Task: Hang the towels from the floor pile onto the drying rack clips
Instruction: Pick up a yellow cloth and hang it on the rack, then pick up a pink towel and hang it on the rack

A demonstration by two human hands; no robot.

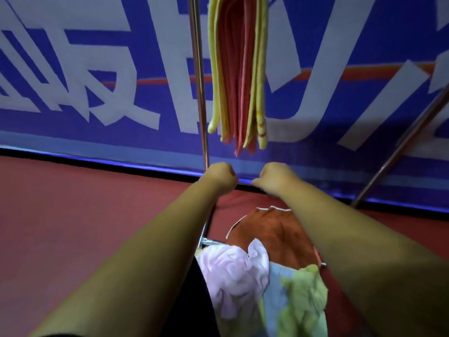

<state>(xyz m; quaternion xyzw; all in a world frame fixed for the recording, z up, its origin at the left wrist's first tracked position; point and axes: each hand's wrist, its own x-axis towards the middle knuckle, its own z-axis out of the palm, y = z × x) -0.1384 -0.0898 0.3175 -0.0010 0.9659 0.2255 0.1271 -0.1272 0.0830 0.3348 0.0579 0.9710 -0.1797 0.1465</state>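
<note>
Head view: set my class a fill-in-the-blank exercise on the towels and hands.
The hanging towels are red and ____.
The green towel lies to the ____ of the pink towel.
Of the left hand and right hand, the rack pole is nearer the ____ one.
Missing words: yellow; right; left.

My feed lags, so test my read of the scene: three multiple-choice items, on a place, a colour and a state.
1. Where is the crumpled lilac cloth towel?
A. on the floor pile
B. clipped on the rack
C. in a hand
2. The long hanging cloth towels are:
A. green and blue
B. yellow and red
C. white
3. The left hand and right hand are:
A. flat open
B. holding a green towel
C. curled into fists
Answers: A, it lies down among the heaped towels; B, those colours hang from above; C, fingers curl, no cloth seen in them.
</note>
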